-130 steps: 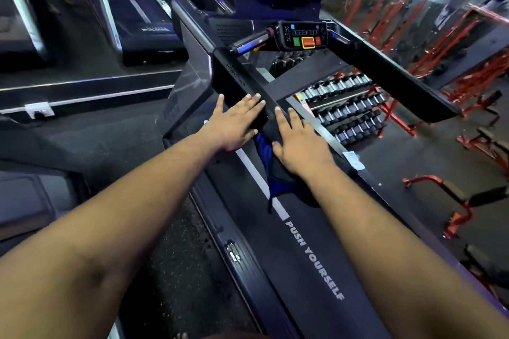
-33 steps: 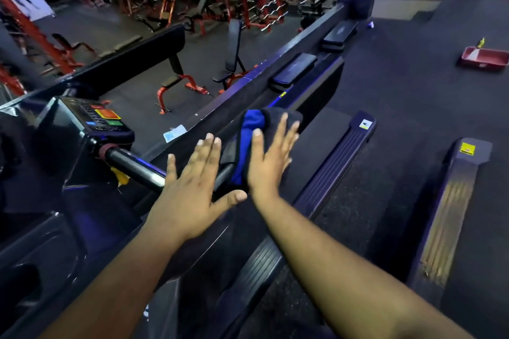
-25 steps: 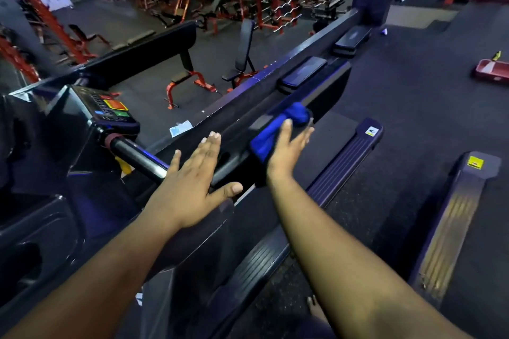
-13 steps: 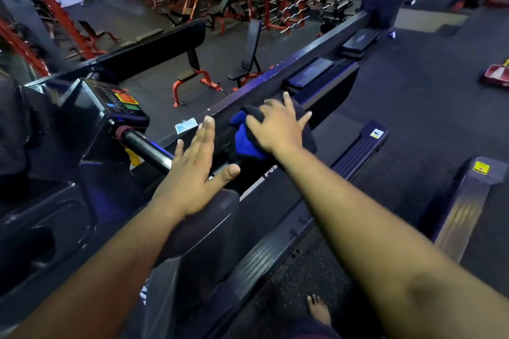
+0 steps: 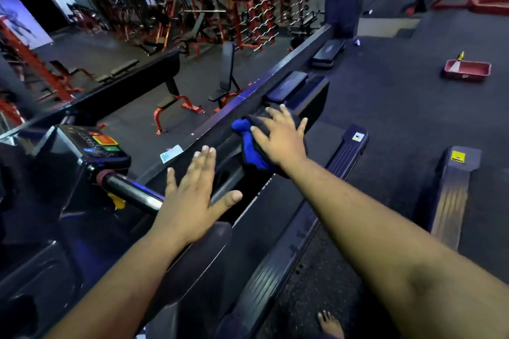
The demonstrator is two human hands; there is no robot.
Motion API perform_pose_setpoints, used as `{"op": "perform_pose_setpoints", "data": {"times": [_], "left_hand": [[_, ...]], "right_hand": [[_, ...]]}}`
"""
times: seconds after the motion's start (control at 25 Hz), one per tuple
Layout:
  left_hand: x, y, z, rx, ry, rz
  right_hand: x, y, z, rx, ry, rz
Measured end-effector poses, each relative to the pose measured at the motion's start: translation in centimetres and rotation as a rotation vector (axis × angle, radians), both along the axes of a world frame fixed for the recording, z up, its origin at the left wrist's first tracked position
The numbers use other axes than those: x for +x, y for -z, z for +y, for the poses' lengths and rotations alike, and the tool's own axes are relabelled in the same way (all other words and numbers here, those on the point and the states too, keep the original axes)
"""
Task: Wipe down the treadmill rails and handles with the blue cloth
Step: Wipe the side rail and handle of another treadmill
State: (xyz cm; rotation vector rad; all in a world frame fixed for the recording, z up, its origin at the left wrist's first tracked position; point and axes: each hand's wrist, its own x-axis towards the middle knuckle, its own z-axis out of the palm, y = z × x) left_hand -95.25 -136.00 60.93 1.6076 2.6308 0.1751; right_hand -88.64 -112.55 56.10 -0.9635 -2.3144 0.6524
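- The right hand (image 5: 283,139) presses the blue cloth (image 5: 249,146) onto the side rail (image 5: 308,103) of the treadmill, fingers (image 5: 275,113) spread flat over the bunched fabric, released rather than clenched
- The left hand (image 5: 192,195) rests palm-down near the console end of the same rail, fingers straight, grasping nothing
- Judging by where the cloth sits, about mid-rail, wiping of this rail seems underway; its far end and the front handle bar (image 5: 129,192) look left to do, though cleanliness cannot be read from here
- The cloth looks soft, thick and crumpled; the rail is a smooth dark slab with rounded edges, the bar a glossy cylinder, and the foot strip (image 5: 278,275) below is ribbed
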Motion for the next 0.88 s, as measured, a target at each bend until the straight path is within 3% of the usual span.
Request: {"op": "perform_pose_setpoints", "data": {"times": [0.12, 0.24, 0.44, 0.68, 0.76, 0.88], "left_hand": [[-0.2, -0.1, 3.6, -0.015, 0.038, 0.03], [-0.6, -0.1, 7.8, -0.038, 0.079, 0.055], [-0.7, -0.3, 14.5, -0.125, 0.142, 0.105], [-0.3, 0.6, 21.2, -0.199, 0.202, 0.094], [-0.5, 1.0, 21.7, -0.188, 0.191, 0.064], [-0.5, 1.0, 21.7, -0.175, 0.184, 0.055]], "right_hand": [[0.9, 1.5, -3.4, -0.004, -0.079, 0.141], [2.1, 2.8, -1.5, 0.097, -0.241, 0.126], [0.4, 1.8, 10.7, 0.089, -0.059, 0.075], [0.7, 2.1, 19.4, 0.015, 0.078, 0.135], [0.3, 2.3, 21.2, -0.092, 0.106, 0.225], [-0.3, 3.0, 20.9, -0.37, 0.139, 0.588]]}}
